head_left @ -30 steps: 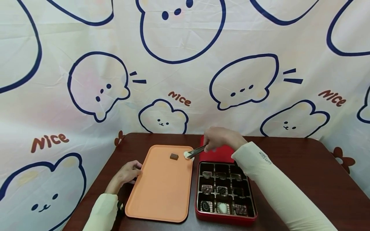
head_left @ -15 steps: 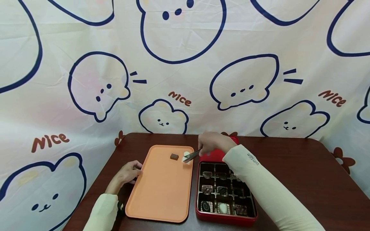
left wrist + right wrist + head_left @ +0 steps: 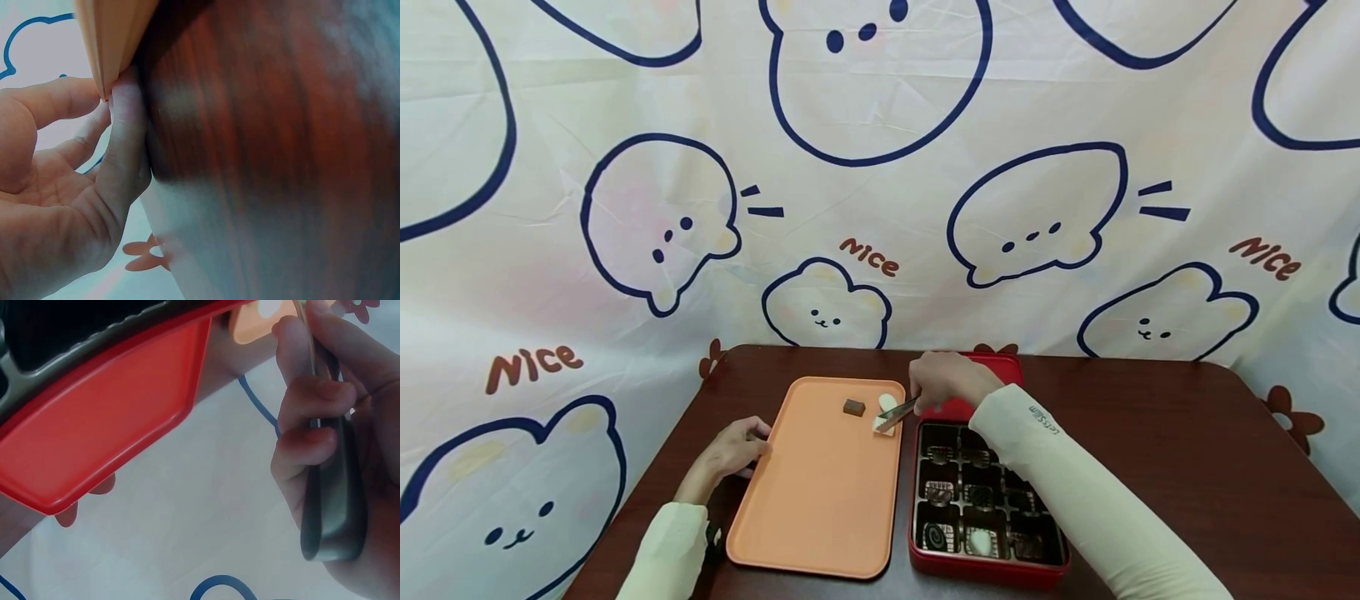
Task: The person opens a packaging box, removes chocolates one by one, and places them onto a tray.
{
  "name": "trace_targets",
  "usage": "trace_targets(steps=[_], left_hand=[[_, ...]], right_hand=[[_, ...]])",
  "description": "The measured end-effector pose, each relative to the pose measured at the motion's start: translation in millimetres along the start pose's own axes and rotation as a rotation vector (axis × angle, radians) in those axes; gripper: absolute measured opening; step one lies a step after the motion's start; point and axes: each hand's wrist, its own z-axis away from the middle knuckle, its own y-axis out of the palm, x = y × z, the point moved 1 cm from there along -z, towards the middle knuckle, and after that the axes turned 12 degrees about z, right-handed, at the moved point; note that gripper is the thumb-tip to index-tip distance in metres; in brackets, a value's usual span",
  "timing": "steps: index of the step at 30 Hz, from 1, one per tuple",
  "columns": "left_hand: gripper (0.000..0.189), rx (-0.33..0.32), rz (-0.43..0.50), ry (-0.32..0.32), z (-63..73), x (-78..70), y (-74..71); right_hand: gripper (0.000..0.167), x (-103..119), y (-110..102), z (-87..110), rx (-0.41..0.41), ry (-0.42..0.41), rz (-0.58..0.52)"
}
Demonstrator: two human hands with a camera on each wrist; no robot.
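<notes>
My left hand pinches the left rim of the orange tray between thumb and fingers; the left wrist view shows the tray edge caught there. With my right hand I grip metal tongs, fingers curled round the handle. Their tips lie at a white square chocolate near the tray's far right corner, partly covering it. Just behind it lies a round white chocolate. A brown square chocolate rests to the left on the tray.
Right of the tray stands a red tin with a dark divided insert holding several chocolates, including a white one. The red lid lies behind it, partly under my right arm. A patterned cloth hangs behind the brown table.
My right hand has moved left with the tongs, their tips shifting toward me on the tray. The round and square white chocolates now show apart, and more of the red lid is visible.
</notes>
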Motion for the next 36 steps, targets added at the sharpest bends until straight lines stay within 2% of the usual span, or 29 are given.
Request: trace_targets(steps=[20, 24, 28, 36], left_hand=[[0.018, 0.004, -0.006, -0.005, -0.1, -0.3, 0.6], [0.018, 0.003, -0.001, -0.008, -1.0, 0.1, 0.4], [0.017, 0.001, 0.0, -0.008, -0.8, 0.7, 0.8], [0.018, 0.0, 0.002, -0.007, -1.1, 0.7, 0.8]], right_hand=[[0.019, -4.5, 7.5, 3.1, -0.004, 0.001, -0.016], [0.018, -10.1, 7.0, 6.6, -0.008, -0.025, -0.052], [0.033, -15.2, 5.3, 13.0, -0.01, -0.033, -0.101], [0.033, -24.2, 3.3, 27.4, 0.009, -0.039, -0.189]])
